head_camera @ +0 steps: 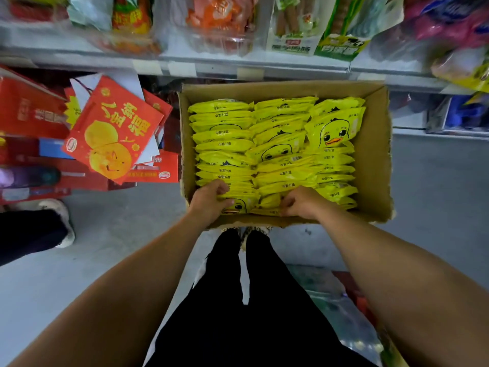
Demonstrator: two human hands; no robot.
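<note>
Where both reach into the cardboard box (375,154), left grip (209,200) curls round yellow duck packets (285,170); right grip (301,203) curled among them, fingertips buried, hold unclear.

One head-worn view, looking steeply down.
Wide-angle, it faces forward over the person's arms (127,292) and legs (238,319) to the box (375,154) on the floor (439,197) close below, shelf (211,65) edge along the top.

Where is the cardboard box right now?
Centre of the head view: the cardboard box sits just below the shelf edge, with red gift boxes to its left.
</note>
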